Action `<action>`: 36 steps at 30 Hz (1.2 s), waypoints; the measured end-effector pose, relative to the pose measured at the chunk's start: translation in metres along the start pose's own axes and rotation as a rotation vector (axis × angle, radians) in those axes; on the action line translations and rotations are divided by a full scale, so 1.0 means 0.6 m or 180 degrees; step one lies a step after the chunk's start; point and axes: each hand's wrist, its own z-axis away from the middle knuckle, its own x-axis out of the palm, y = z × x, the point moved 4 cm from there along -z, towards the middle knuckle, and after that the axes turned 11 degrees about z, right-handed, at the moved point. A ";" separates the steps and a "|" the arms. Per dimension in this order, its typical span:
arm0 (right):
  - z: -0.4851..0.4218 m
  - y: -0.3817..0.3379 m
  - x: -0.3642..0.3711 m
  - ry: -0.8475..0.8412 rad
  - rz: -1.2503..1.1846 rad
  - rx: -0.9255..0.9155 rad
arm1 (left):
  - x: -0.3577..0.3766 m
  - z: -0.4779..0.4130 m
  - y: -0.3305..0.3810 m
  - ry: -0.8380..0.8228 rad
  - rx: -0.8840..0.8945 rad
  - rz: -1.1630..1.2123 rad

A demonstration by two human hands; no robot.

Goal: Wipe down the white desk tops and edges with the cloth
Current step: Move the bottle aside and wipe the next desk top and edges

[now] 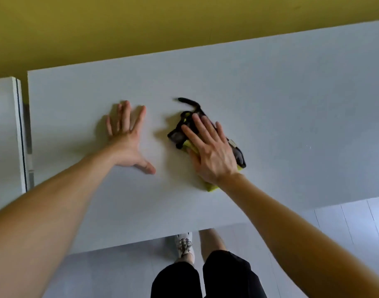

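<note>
A white desk top fills the middle of the view. On it lies a crumpled cloth, dark grey and black with a yellow-green underside showing at its near corner. My right hand lies flat on the cloth with the fingers spread, pressing it against the desk. My left hand rests palm down on the bare desk to the left of the cloth, fingers apart, holding nothing.
A second white desk stands at the left, separated by a narrow gap. A yellow-green wall runs behind the desks. Below the near edge are the pale tiled floor, my legs in dark shorts and a white shoe.
</note>
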 end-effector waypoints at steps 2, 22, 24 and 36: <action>0.016 0.099 -0.016 0.0116 0.0116 0.0587 | 0.005 0.023 -0.012 0.0471 0.0092 0.0214; 0.201 0.102 -0.005 0.0107 0.0058 0.1156 | 0.176 0.275 -0.047 0.0851 -0.0085 0.0206; 0.211 0.130 -0.010 0.0204 0.0142 0.1669 | 0.177 0.275 -0.049 0.0871 -0.0079 0.0179; 0.219 -0.227 0.051 -0.0046 -0.0021 -0.0145 | 0.179 0.265 -0.052 0.0875 -0.0068 0.0200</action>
